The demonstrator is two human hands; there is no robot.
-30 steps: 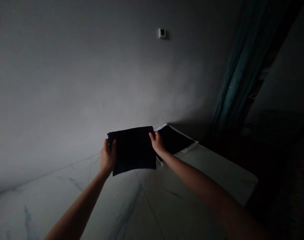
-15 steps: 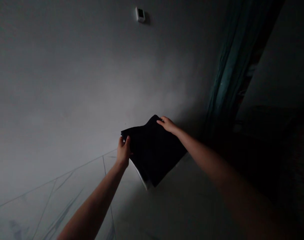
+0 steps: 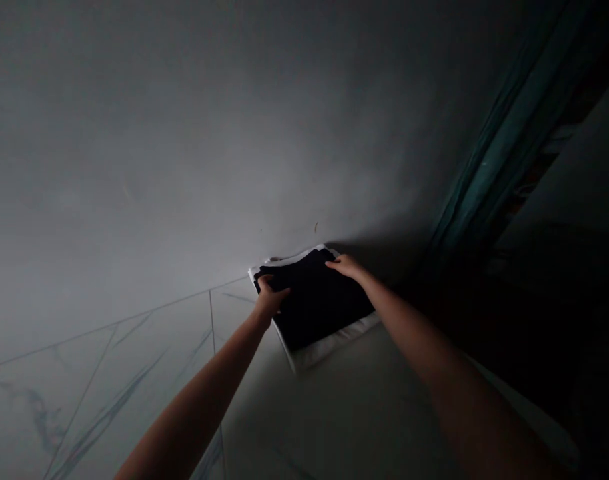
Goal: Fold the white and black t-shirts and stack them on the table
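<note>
Left hand (image 3: 270,298) lies at the near left edge of a folded black cloth (image 3: 314,298); the fingers bend over it, and whether they pinch cannot be told. The cloth sits on a folded white cloth (image 3: 329,345), both resting on a white veined tabletop (image 3: 119,393) against a grey wall (image 3: 194,147). Right hand (image 3: 347,267) rests open on the far corner, not closing. Both cloths are judged light, soft and limp, best taken by opposite edges. A teal curtain (image 3: 504,147) hangs at far right.
</note>
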